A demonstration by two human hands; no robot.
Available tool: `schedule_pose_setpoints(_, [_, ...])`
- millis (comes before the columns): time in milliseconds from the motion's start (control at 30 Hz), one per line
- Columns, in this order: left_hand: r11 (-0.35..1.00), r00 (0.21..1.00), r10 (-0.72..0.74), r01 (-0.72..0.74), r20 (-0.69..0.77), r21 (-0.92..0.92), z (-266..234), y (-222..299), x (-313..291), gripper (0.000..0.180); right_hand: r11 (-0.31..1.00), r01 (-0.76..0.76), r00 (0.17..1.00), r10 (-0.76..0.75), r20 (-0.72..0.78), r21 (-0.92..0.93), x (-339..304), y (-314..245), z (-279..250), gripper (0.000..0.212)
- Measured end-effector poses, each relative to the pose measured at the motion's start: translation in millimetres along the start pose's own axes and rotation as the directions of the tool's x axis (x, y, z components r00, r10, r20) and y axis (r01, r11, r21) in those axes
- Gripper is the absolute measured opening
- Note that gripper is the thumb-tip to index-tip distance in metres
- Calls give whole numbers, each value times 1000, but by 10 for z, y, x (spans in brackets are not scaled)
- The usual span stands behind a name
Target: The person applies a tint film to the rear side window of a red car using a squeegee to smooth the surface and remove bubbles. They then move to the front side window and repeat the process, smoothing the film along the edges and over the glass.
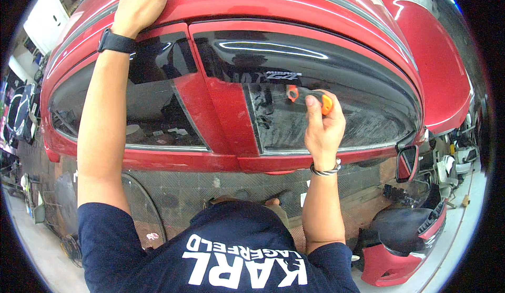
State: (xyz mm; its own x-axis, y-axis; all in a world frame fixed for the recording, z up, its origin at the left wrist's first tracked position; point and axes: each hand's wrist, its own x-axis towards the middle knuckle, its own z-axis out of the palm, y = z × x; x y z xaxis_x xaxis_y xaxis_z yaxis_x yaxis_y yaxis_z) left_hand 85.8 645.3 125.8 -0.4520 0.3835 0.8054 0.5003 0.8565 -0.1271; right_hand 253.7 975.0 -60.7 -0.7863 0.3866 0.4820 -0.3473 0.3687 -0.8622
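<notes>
My right hand (324, 127) grips a small scraper (302, 94) with a black handle and orange parts. Its head meets the front side window (357, 96) of a red car, just below a pale decal (284, 76). Around and below the scraper the glass looks hazy and streaked, with dark smudges to its left; higher up it is dark and glossy. My left hand (141, 6) lies on the car's red roof edge above the rear side window (158, 104), its fingers stretched out and the tips partly cut off by the frame.
The side mirror (406, 163) juts out at the window's right end. A detached red and black bumper (392, 261) lies on the floor at lower right. A dark hose (150, 203) runs across the floor mat near my left. Chairs (446, 169) stand along the right side.
</notes>
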Motion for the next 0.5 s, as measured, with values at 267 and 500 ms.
schedule_pose_setpoints(267, [964,979,-203,201,7,-174,-30,130,20,47,937,282,958,-285,15,-206,-208,-234,582,19])
schedule_pose_setpoints(500, [955,974,-228,225,10,-192,-32,156,22,52,977,205,970,-211,-120,-62,-162,-118,495,18])
